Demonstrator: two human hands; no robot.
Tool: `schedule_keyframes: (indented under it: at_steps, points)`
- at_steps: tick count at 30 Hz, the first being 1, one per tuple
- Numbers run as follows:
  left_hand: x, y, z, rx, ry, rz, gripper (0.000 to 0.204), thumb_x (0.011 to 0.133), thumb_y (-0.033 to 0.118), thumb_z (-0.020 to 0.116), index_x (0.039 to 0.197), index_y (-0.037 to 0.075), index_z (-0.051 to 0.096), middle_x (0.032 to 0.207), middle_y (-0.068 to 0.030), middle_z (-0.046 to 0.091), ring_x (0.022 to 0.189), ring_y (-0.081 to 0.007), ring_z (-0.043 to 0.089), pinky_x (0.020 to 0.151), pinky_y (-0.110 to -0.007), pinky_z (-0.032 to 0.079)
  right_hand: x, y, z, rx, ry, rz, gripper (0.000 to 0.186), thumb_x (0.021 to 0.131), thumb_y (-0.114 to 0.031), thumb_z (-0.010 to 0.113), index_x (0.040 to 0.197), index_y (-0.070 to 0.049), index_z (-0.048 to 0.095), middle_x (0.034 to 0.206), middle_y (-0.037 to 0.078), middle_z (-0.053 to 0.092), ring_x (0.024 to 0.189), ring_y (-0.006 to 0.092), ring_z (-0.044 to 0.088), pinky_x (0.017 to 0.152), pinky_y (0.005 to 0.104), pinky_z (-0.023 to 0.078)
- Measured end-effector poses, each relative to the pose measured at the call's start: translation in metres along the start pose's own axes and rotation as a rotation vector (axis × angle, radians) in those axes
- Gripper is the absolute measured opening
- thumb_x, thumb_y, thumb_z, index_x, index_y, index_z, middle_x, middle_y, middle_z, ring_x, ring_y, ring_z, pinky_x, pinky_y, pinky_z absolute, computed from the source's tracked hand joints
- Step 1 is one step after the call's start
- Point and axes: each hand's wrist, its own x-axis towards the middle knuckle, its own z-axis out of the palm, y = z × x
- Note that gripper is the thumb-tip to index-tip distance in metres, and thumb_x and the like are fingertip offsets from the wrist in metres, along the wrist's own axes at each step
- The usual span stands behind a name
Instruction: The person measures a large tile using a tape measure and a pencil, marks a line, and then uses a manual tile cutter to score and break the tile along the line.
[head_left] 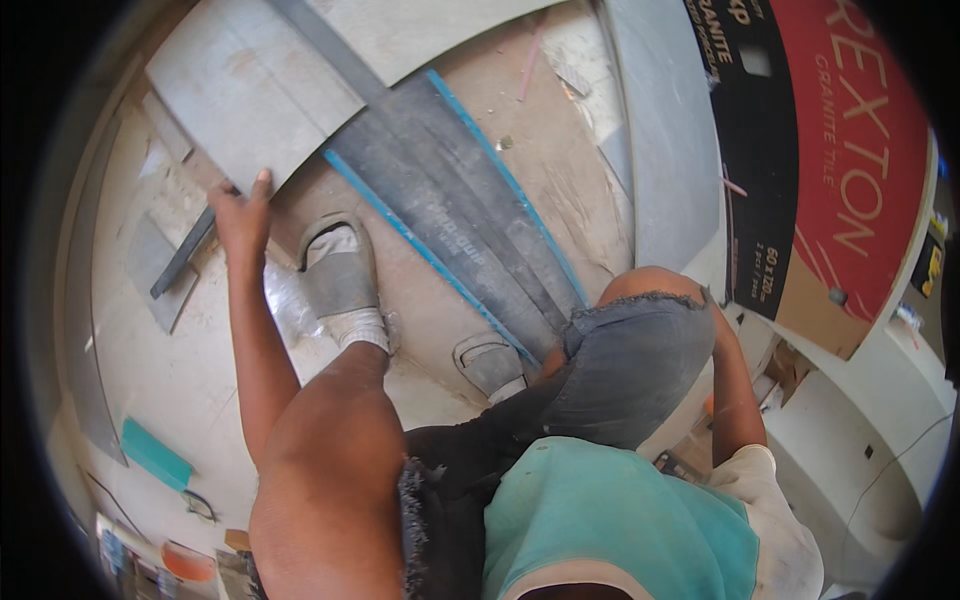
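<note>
My left hand (243,220) grips the near corner of a large light grey tile (255,85) at the upper left, beside a dark narrow bar (180,260) on a small grey piece. A long dark rail (450,210) with blue edge strips lies under the tile's edge and runs down toward my feet, which are in grey shoes. My right forearm (740,400) shows at the right, and its hand is hidden behind my bent knee.
A big red and black printed carton (840,120) lies at the right beside a grey sheet (668,150). A teal piece (155,450) and an orange object (188,563) are at the lower left. A cable crosses the pale surface at the lower right.
</note>
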Motion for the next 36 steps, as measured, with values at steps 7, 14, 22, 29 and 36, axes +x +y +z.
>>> schedule_keyframes:
  at_steps: [7,14,22,29,36]
  points:
    - [-0.014,0.004,-0.068,0.112,-0.401,-0.198,0.08,0.085,0.044,0.068,0.143,0.005,0.028,0.109,-0.0097,0.058,0.08,-0.015,0.055,0.064,-0.025,0.042,-0.104,0.164,0.066,0.265,0.293,0.408,0.068,0.093,-0.057,0.041,0.121,0.002,0.058,0.111,0.02,0.063,0.106,0.0286,0.058,0.095,0.0369,0.042]
    - [-0.03,0.086,-0.192,0.264,-0.349,-0.032,0.069,0.089,0.045,0.063,0.14,0.004,0.038,0.119,-0.014,0.057,0.097,-0.0199,0.058,0.081,-0.032,0.046,-0.126,0.216,0.139,0.157,0.098,0.37,0.07,0.091,-0.064,0.037,0.109,-0.003,0.065,0.106,0.02,0.065,0.099,0.0352,0.062,0.089,0.0421,0.044]
    - [-0.08,0.249,-0.242,0.376,-0.224,0.323,0.056,0.092,0.035,0.062,0.131,-0.002,0.046,0.101,-0.0122,0.063,0.091,-0.0167,0.06,0.081,-0.03,0.048,-0.143,0.298,0.197,0.134,0.377,0.353,0.07,0.097,-0.056,0.029,0.107,0.003,0.065,0.098,0.022,0.066,0.095,0.0352,0.062,0.086,0.0406,0.044]
    - [-0.065,0.296,-0.222,0.206,-0.216,0.477,0.059,0.089,0.035,0.065,0.126,-0.007,0.049,0.103,-0.0173,0.064,0.094,-0.0201,0.063,0.078,-0.027,0.05,-0.139,0.304,0.209,0.34,0.635,0.288,0.062,0.098,-0.048,0.036,0.095,0.006,0.066,0.09,0.025,0.066,0.087,0.04,0.063,0.076,0.044,0.046]
    - [0.043,0.201,-0.128,-0.722,0.282,0.213,0.028,0.088,0.022,0.062,0.095,-0.004,0.057,0.091,-0.0117,0.063,0.079,-0.0174,0.059,0.072,-0.031,0.049,-0.127,0.193,0.191,0.121,0.68,-0.097,0.046,0.096,-0.037,0.044,0.082,0.004,0.061,0.079,0.025,0.061,0.076,0.0426,0.059,0.068,0.0459,0.044]
